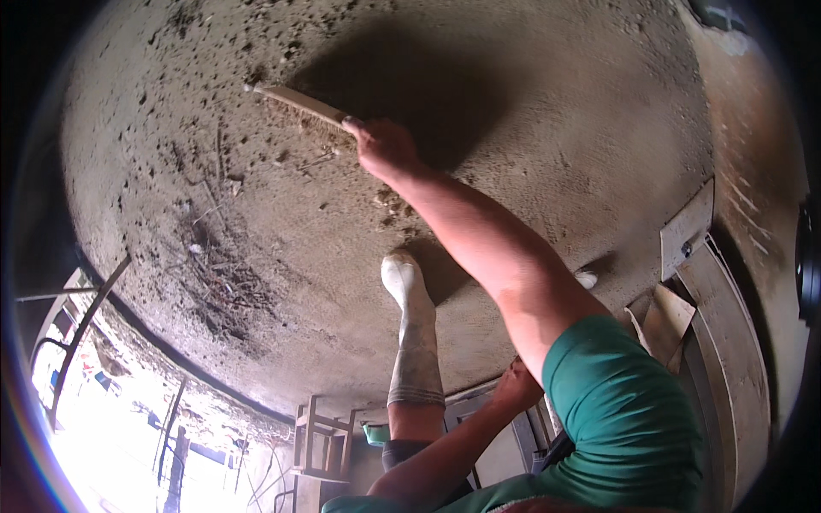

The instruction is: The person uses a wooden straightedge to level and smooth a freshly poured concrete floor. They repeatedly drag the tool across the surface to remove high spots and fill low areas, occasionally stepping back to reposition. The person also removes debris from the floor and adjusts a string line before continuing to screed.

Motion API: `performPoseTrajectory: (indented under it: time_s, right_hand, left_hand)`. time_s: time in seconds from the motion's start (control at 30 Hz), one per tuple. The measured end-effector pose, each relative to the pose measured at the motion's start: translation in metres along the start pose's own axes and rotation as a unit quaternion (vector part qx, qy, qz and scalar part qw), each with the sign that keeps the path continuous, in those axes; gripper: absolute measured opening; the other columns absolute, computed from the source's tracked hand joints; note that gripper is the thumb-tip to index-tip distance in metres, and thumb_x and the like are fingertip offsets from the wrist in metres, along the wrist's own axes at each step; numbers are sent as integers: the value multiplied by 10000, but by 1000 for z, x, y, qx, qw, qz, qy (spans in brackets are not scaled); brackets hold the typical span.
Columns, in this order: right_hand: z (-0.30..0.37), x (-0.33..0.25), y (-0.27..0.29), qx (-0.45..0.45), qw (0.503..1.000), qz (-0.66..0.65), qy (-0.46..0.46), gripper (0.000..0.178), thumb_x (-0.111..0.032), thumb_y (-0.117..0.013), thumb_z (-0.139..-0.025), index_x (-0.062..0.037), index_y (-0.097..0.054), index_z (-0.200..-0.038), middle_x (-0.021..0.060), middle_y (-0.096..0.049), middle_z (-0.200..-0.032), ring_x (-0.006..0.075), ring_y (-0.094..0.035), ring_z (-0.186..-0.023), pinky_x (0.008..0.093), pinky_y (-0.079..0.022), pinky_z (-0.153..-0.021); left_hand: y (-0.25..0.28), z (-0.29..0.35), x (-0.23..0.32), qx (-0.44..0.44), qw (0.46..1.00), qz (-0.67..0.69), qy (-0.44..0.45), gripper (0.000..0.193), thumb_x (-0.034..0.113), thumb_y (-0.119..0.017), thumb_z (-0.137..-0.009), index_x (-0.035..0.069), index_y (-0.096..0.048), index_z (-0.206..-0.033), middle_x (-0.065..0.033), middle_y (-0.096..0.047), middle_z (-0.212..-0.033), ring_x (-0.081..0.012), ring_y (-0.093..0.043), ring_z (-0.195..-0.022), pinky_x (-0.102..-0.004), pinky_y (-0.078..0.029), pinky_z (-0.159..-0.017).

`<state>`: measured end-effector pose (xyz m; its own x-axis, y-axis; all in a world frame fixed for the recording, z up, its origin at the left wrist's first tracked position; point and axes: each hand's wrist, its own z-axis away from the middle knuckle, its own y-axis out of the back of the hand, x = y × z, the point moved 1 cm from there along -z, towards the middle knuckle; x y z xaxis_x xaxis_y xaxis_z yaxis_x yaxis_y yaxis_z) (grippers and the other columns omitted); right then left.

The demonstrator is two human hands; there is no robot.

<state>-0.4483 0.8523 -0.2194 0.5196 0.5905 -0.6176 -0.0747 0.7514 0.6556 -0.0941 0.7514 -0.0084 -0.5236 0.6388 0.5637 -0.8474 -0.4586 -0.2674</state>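
Observation:
My right hand (383, 147), at the end of a bare forearm below a green sleeve, is closed round the near end of a long pale hand brush (304, 104). The brush reaches out to the left, low over the dusty floor, its bristles down among brown crumbs of dirt. Close to my right upper arm, my left hand (518, 385) is curled closed; its fingers are partly hidden, and whatever it holds cannot be made out. A small heap of loose dirt (393, 203) lies under my right forearm.
A light, dirty rubber boot (413, 333) stands below my right arm. Twigs and debris (227, 278) are strewn at left. Boards (723, 333) lean along the right wall. A wooden stool (325, 440) and a green container (375, 434) are near the lower edge, beside a bright opening.

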Motion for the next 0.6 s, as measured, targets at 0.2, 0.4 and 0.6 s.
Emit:
performPoseTrajectory:
  time_s: [0.2, 0.4, 0.6]
  right_hand:
    - [-8, 63, 95, 113, 970, -74, -202, 364, -122, -524, -860, -127, -569, -1221, 75, -654, -762, 185, -645, -637, 334, -518, -513]
    - [-67, 209, 174, 264, 915, 172, -251, 465, -293, -493, -930, -154, -431, -1370, 161, -584, -1222, 318, -591, -1091, 427, -491, -868]
    - [-135, 40, 50, 190, 957, 155, -153, 448, -230, -518, -837, -292, -526, -1281, 155, -671, -997, 358, -646, -928, 449, -512, -789]
  left_hand:
    - [42, 8, 54, 56, 997, 44, -36, 355, 235, -593, -875, 45, -553, -1172, -202, -596, -1083, -372, -589, -997, -439, -468, -868]
    - [75, 23, 53, 84, 991, 75, -71, 334, 217, -584, -887, 55, -549, -1177, -175, -591, -1102, -353, -580, -1033, -421, -462, -898]
    - [87, 27, 44, 96, 984, 117, -93, 346, 169, -572, -878, 21, -520, -1187, -195, -574, -1151, -365, -563, -1073, -417, -451, -930]
